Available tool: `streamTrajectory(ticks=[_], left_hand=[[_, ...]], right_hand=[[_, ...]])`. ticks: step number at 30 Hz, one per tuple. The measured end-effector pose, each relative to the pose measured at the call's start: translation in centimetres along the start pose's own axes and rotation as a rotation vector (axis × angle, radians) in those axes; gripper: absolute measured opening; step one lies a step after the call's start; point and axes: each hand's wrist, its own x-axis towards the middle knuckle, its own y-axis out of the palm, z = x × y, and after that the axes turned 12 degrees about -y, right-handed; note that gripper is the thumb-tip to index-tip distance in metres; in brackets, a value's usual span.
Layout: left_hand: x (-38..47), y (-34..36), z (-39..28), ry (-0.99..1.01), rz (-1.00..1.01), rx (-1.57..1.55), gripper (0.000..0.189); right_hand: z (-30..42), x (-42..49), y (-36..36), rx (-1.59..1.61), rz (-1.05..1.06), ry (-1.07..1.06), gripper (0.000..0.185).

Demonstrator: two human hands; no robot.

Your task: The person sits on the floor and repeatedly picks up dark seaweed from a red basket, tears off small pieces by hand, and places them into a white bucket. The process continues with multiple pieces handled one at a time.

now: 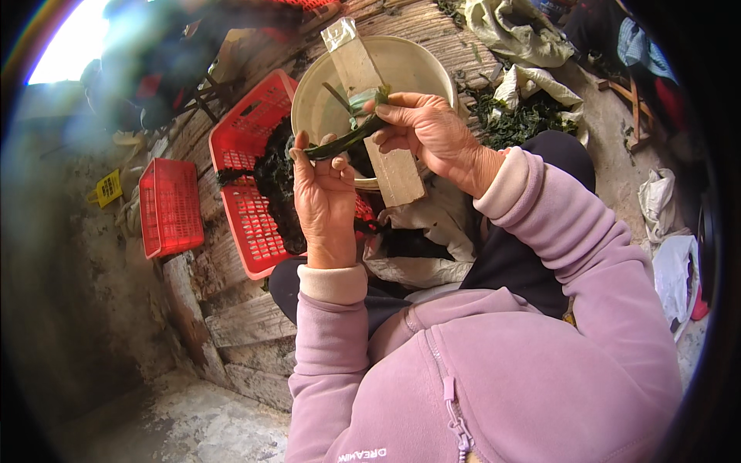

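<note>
A dark green strip of what looks like seaweed point(346, 142) stretches between my two hands. My left hand point(325, 191) pinches its lower end between thumb and fingers. At the upper end, my right hand point(431, 127) grips it between thumb and forefinger. Beneath the strip, a wooden board point(399, 176) lies across a round pale tub point(425, 61), its far end wrapped in clear plastic. Some thin green material point(360, 103) is around the board's middle, partly behind the strip. A thin dark stick-like piece point(336, 95) juts out beside it.
Left of the tub, a red plastic basket point(246, 214) holds dark seaweed point(283, 191). A smaller red basket point(172, 208) stands farther left. A pale sack point(437, 214) lies open between my knees. More seaweed point(529, 118) spills from a sack at right. Another person point(168, 52) sits at upper left.
</note>
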Motion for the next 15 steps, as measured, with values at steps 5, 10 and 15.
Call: streamTrajectory(ticks=[5, 10, 15], left_hand=[[0.3, 0.3, 1.6, -0.125, -0.206, 0.045, 0.043], [-0.2, -0.1, 2.6, -0.439, -0.146, 0.142, 0.05], [0.3, 0.4, 0.6, -0.144, -0.193, 0.075, 0.03]], right_hand=[[-0.2, 0.2, -0.2, 0.016, -0.059, 0.014, 0.015], [0.5, -0.5, 0.5, -0.064, 0.039, -0.05, 0.02], [1.0, -1.0, 0.3, -0.149, 0.081, 0.041, 0.02]])
